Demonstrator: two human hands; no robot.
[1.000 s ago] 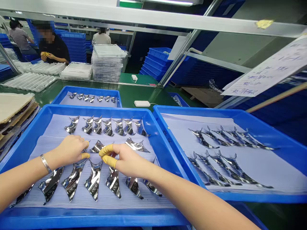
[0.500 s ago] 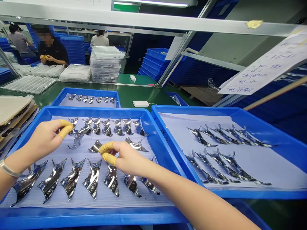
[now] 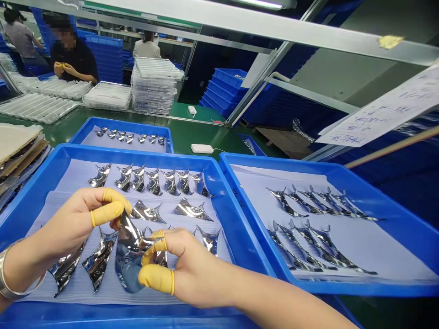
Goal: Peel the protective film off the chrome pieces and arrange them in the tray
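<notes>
Over the blue tray (image 3: 68, 315) we pinch a curved chrome piece (image 3: 127, 261): left hand (image 3: 78, 217) upper tip, right hand (image 3: 192, 267) lower edge.

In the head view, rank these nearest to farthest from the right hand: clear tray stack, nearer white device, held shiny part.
1. Held shiny part: touching the right hand, on its left side.
2. Nearer white device: ahead, on the green table.
3. Clear tray stack: farther ahead, slightly left.
</notes>
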